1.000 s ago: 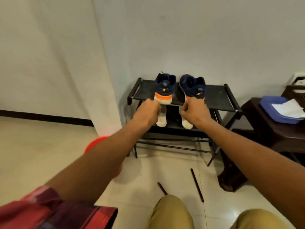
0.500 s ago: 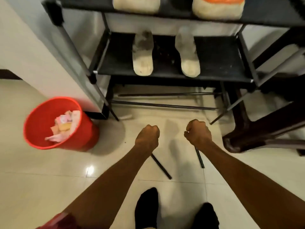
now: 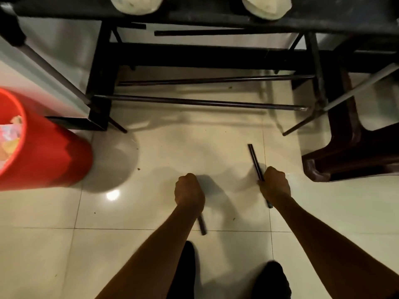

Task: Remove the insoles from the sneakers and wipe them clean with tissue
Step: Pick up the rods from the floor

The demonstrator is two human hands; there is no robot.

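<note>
No insole or tissue is seen in either hand, so the task is judged barely begun; only two pale sneaker toes (image 3: 135, 5) are seen on the shoe rack (image 3: 207, 52) at the far edge. A red bin (image 3: 46, 156) stands left, a dark stool (image 3: 354, 156) right. Left hand (image 3: 189, 192) and right hand (image 3: 275, 184) are fisted above black rods (image 3: 254, 159) on the floor; contact cannot be told.

Dim, motion-blurred; glare on floor (image 3: 112, 194)
</note>
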